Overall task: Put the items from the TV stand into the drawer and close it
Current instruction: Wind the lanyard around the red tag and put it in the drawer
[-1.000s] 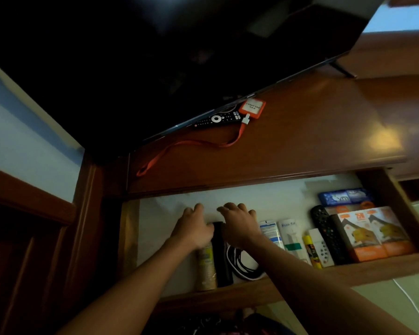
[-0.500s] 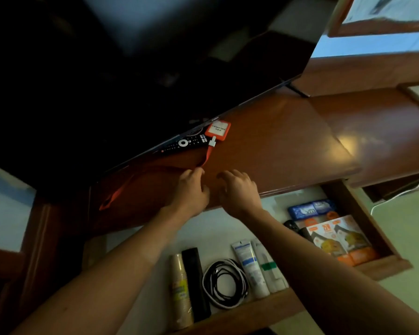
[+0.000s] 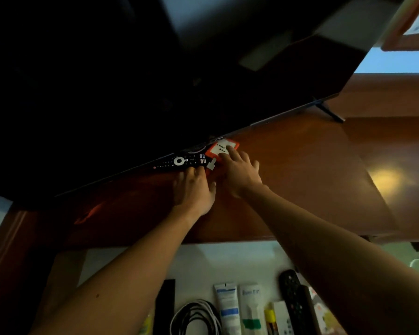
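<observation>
On the far left of the counter (image 3: 300, 180) the orange strap (image 3: 87, 213) is trailing off into shadow, hard to follow. Next along, the remote (image 3: 179, 162) is lying half under the TV (image 3: 155, 81), and my left hand (image 3: 195, 189) is reaching it, fingers spread loosely with the tips touching its near edge; I am not gripping it yet. Just to the right, my right hand (image 3: 240, 172) is lying flat, fingers extended onto the orange-framed card (image 3: 221, 149), pressing rather than holding. The grey clip (image 3: 211, 164) is sitting between remote and card.

Below, the drawer (image 3: 131, 262) is standing open and already carrying a black bar (image 3: 165, 308), a cable coil (image 3: 196, 317), two tubes (image 3: 240, 308) and another remote (image 3: 292, 293), so I am judging the job mostly done: remote, card and strap are still waiting, then the closing. My forearms are covering part of the drawer, its front edge is cut off, and the remote's far end is lost beneath the screen.
</observation>
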The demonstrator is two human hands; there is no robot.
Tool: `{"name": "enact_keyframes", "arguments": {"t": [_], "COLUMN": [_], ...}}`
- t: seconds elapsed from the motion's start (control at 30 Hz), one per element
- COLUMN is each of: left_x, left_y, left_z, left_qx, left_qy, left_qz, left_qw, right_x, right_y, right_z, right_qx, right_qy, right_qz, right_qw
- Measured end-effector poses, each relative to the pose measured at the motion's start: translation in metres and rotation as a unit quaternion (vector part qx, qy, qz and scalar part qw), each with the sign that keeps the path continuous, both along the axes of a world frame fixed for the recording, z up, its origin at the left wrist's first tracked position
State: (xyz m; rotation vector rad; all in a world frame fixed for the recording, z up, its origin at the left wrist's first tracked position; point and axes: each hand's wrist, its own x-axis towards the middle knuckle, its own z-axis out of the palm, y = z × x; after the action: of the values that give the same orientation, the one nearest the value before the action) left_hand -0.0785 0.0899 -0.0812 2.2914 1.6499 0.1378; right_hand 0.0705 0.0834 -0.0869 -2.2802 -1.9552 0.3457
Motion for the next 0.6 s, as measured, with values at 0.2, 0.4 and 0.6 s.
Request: {"name": "enact_keyframes", "arguments": {"t": [0.2,0.4,0.6], "left_x": [0.01,0.007,0.001], "left_y": [0.004,-0.007,-0.024], "left_z": [-0.008,-0.003,0.007], "left_qx": [-0.024,-0.037,-0.1], "left_qy": [-0.005,-0.084,-0.109], "left_qz": [0.033,0.072,0.048], "left_qw": [0.999,0.993,0.988], "right_x": [0.022,0.038,0.035], "right_y": [0.014,-0.015,-0.06], "right_z": [-0.017,-0.011,0.01], "right_qx": [-0.013,0.006,0.064], "right_qy": [-0.056,-0.089,-0.067], "right_qz": [0.065,0.079,0.062], "right_qw": [0.996,0.993,0.994]}}
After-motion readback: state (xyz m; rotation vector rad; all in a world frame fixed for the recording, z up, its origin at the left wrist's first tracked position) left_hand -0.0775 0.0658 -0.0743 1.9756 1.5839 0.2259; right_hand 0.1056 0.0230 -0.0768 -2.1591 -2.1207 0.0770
